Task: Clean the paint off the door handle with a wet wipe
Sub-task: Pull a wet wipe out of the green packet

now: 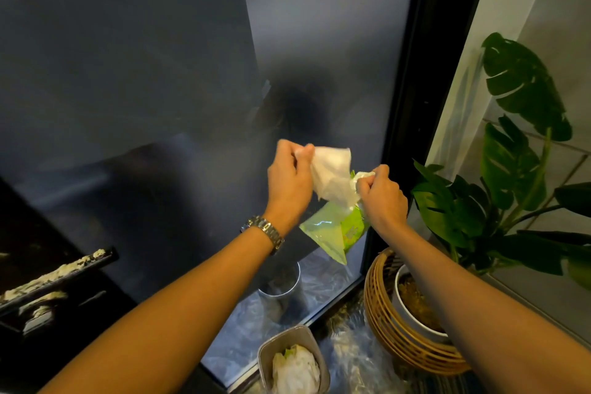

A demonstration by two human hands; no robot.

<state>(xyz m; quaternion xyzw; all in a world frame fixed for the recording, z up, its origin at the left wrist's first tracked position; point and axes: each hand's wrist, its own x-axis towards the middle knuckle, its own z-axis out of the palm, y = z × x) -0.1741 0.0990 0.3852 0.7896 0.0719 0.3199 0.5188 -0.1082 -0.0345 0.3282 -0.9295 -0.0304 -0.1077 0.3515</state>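
Observation:
A black door handle (57,273) streaked with pale paint juts out at the lower left, on the dark door. In the middle of the view my left hand (289,182) pinches one corner of a white wet wipe (332,176). My right hand (380,198) grips the wipe's other end together with the top of a green wet wipe pack (335,230), which hangs below it. Both hands are well to the right of the handle and above it.
A frosted glass panel (319,41) in a black frame fills the background. A small metal bin (287,339) holding crumpled white wipes stands on the floor below. To the right, a leafy plant (511,169) grows in a white pot inside a wicker basket (393,326).

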